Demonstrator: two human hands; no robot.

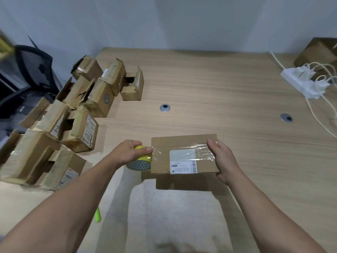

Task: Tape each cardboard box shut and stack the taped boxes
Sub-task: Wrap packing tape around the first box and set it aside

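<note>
A flat cardboard box point(182, 143) with a white shipping label lies at the table's near edge. A strip of clear tape point(184, 149) runs across its top from left to right. My left hand point(127, 152) grips a yellow-green tape roll point(143, 156) at the box's left edge, thumb on the tape. My right hand point(221, 159) holds the box's right end, fingers curled under it and thumb pressing the tape's end on top. A second, patterned tape roll point(139, 165) lies on the table below the left hand.
Several worn, mostly open cardboard boxes point(76, 110) are piled along the table's left side. A white power strip point(302, 83) with cables sits at the far right. Two metal grommets point(165, 108) are set in the wooden table point(209, 92). A yellow-green pen point(98, 215) lies near my left forearm.
</note>
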